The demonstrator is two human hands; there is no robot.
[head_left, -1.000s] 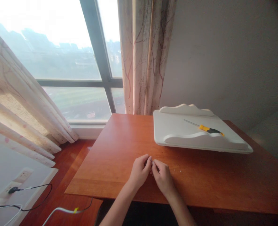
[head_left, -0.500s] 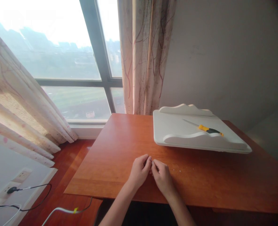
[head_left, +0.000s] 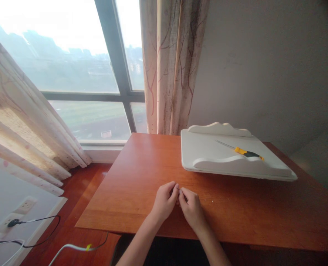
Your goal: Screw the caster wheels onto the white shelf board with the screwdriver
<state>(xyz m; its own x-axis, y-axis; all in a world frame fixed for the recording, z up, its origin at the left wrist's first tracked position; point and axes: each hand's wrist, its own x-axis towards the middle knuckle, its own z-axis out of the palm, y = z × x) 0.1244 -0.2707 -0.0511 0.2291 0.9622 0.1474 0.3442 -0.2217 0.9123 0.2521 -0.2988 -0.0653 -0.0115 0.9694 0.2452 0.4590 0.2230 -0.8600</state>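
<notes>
My left hand (head_left: pixel 166 199) and my right hand (head_left: pixel 190 203) meet fingertip to fingertip above the front part of the wooden table (head_left: pixel 125 195). Both are closed, thumbs and fingers pinched together. Anything between the fingertips is too small or too hidden to make out. Just right of my right hand, a few tiny white bits (head_left: pixel 212 201) lie on the tabletop. Farther back on the right stands a white board with wavy raised edges (head_left: pixel 202 147). On top of it rests a screwdriver (head_left: pixel 245 152) with a yellow and black handle, its shaft pointing left.
A window (head_left: pixel 80 74) with patterned curtains (head_left: pixel 169 66) is behind the table. A grey wall (head_left: pixel 263 66) rises at the right. Down on the left, a black plug (head_left: pixel 13 222) sits in a wall socket, and a white cable (head_left: pixel 66 246) runs near the table's front edge.
</notes>
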